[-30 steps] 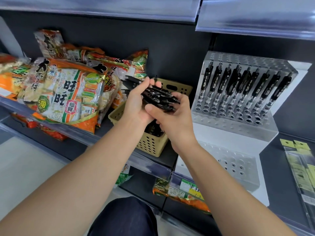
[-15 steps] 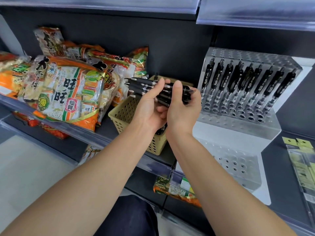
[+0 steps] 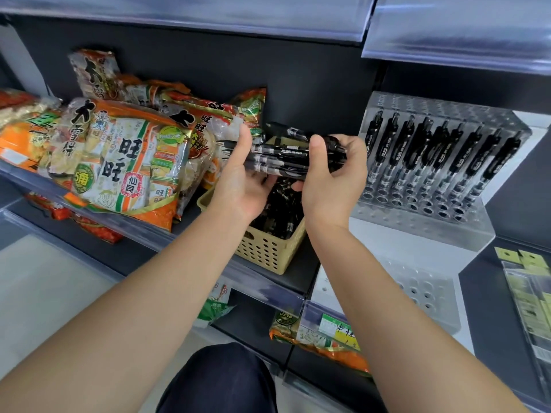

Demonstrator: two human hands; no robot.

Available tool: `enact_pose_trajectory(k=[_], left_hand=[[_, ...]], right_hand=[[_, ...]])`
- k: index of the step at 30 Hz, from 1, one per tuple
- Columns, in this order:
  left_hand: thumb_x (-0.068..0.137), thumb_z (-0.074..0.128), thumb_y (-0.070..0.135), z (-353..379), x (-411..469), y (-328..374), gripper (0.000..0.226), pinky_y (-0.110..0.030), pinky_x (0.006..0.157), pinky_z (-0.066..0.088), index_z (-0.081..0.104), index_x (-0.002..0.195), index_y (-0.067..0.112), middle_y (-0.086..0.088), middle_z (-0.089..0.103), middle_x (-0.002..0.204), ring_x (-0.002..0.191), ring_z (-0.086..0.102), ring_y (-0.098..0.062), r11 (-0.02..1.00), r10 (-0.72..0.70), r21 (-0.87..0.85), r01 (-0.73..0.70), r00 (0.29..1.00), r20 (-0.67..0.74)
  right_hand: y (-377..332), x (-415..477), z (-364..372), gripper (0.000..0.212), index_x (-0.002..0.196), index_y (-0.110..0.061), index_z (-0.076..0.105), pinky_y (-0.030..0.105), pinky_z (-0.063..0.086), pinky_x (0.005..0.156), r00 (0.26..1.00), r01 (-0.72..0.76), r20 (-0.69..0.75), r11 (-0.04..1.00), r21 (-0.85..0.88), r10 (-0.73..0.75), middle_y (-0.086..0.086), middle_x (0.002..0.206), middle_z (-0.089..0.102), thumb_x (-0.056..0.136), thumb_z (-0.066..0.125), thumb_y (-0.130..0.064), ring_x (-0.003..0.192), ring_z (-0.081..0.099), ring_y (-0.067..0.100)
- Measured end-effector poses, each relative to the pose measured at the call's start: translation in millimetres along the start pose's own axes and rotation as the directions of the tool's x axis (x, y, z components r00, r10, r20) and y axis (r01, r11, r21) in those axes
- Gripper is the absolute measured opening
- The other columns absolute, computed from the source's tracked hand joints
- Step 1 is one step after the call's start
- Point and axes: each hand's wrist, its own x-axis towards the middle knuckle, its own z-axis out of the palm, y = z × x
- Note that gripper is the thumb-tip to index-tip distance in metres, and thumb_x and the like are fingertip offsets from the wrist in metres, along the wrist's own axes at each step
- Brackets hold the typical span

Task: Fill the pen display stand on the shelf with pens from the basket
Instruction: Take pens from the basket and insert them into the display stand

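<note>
A bundle of black pens [image 3: 280, 158] lies crosswise between both hands, above the beige perforated basket [image 3: 268, 251]. My left hand [image 3: 238, 180] cups the bundle's left end, thumb on top. My right hand [image 3: 334, 177] grips the right end, fingers curled round it. More black pens [image 3: 280, 210] lie inside the basket. To the right stands the clear acrylic pen display stand [image 3: 423, 222]; one row of black pens [image 3: 441, 153] stands in its back holes, with several open holes in front. A lower clear tier [image 3: 423, 290] has open holes.
Orange snack bags [image 3: 119, 162] are piled on the shelf to the left of the basket. A shelf edge [image 3: 447, 40] hangs overhead. More snack packs [image 3: 316, 338] lie on the shelf below. Flat packaged items [image 3: 530, 293] sit at the far right.
Both hands have lifted the pen bundle a little and spread apart along it. The right hand has shifted right, toward the stand.
</note>
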Motion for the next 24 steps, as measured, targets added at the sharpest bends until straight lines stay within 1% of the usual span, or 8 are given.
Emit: enact_pose_trajectory(k=[4, 6, 9, 11, 16, 18, 20, 24], left_hand=[[0.061, 0.083, 0.047, -2, 4, 7, 0.112, -0.040, 0.103, 0.039, 0.014, 0.148, 0.034, 0.002, 0.037, 0.145, 0.131, 0.039, -0.017, 0.813, 0.343, 0.536, -0.229, 0.932, -0.122], [0.056, 0.076, 0.058, -7, 5, 11, 0.116, -0.043, 0.111, 0.022, 0.009, 0.148, 0.039, 0.002, 0.017, 0.156, 0.142, 0.020, -0.018, 0.404, 0.485, 0.826, -0.393, 0.858, 0.170], [0.055, 0.078, 0.061, -8, 2, 14, 0.121, -0.049, 0.114, -0.001, 0.008, 0.150, 0.034, 0.002, 0.001, 0.160, 0.146, -0.003, -0.016, -0.293, 0.197, 0.786, -0.545, 0.770, 0.607], [0.060, 0.080, 0.054, -5, 3, 12, 0.121, -0.051, 0.115, -0.008, 0.004, 0.151, 0.028, 0.002, 0.000, 0.160, 0.146, -0.008, -0.012, -0.480, 0.087, 0.667, -0.571, 0.725, 0.683], [0.077, 0.071, 0.031, 3, 0, 3, 0.070, -0.043, 0.115, 0.014, 0.036, 0.135, 0.015, -0.006, 0.049, 0.137, 0.133, 0.037, -0.025, -0.498, 0.136, 0.674, -0.545, 0.719, 0.682], [0.081, 0.068, 0.021, 4, -4, -2, 0.048, -0.035, 0.083, 0.039, 0.042, 0.121, 0.011, -0.008, 0.057, 0.118, 0.112, 0.052, -0.030, -0.470, 0.176, 0.708, -0.526, 0.731, 0.660], [0.083, 0.065, 0.017, 3, -8, -5, 0.042, -0.030, 0.061, 0.035, 0.041, 0.117, 0.010, -0.006, 0.058, 0.104, 0.092, 0.058, -0.029, -0.467, 0.196, 0.716, -0.520, 0.728, 0.657], [0.086, 0.062, 0.017, 6, -14, -9, 0.036, -0.025, 0.059, 0.037, 0.046, 0.118, 0.014, 0.002, 0.061, 0.095, 0.082, 0.058, -0.018, -0.299, 0.255, 0.789, -0.538, 0.751, 0.609]], right_hand=[[0, 9, -4, 0.023, 0.081, -0.044, 0.043, 0.042, 0.056, 0.059, 0.990, 0.142, 0.009, 0.982, -0.128, -0.142, -0.038, 0.083, 0.053, 0.089, 0.061, -0.032, 0.067, 0.063, 0.023], [1, 12, -6, 0.018, 0.082, -0.044, 0.045, 0.047, 0.056, 0.065, 0.983, 0.181, 0.021, 0.968, -0.173, -0.181, -0.029, 0.083, 0.056, 0.087, 0.060, -0.036, 0.075, 0.064, 0.024], [2, 16, -9, 0.012, 0.088, -0.031, 0.049, 0.048, 0.055, 0.064, 0.972, 0.234, 0.083, 0.949, -0.212, -0.221, -0.019, 0.081, 0.056, 0.086, 0.061, -0.031, 0.077, 0.063, 0.022], [0, 18, -13, 0.011, 0.091, -0.022, 0.053, 0.048, 0.054, 0.066, 0.953, 0.292, 0.155, 0.924, -0.248, -0.260, -0.013, 0.081, 0.057, 0.088, 0.062, -0.026, 0.078, 0.062, 0.020], [-4, 16, -16, 0.014, 0.097, -0.013, 0.055, 0.047, 0.054, 0.064, 0.935, 0.298, 0.282, 0.911, -0.286, -0.217, -0.003, 0.084, 0.059, 0.089, 0.061, -0.023, 0.078, 0.062, 0.021], [-6, 18, -17, 0.017, 0.100, -0.014, 0.055, 0.047, 0.055, 0.063, 0.936, 0.267, 0.302, 0.923, -0.279, -0.180, -0.008, 0.083, 0.057, 0.089, 0.060, -0.025, 0.078, 0.064, 0.022], [-8, 19, -19, 0.026, 0.112, -0.019, 0.054, 0.048, 0.056, 0.066, 0.938, 0.224, 0.319, 0.937, -0.268, -0.133, -0.013, 0.088, 0.058, 0.088, 0.059, -0.028, 0.082, 0.066, 0.022], [-16, 16, -23, 0.069, 0.146, -0.028, 0.024, 0.044, 0.054, 0.087, 0.941, 0.115, 0.330, 0.988, -0.101, -0.076, -0.004, 0.124, 0.059, 0.088, 0.059, -0.038, 0.107, 0.062, 0.013]])
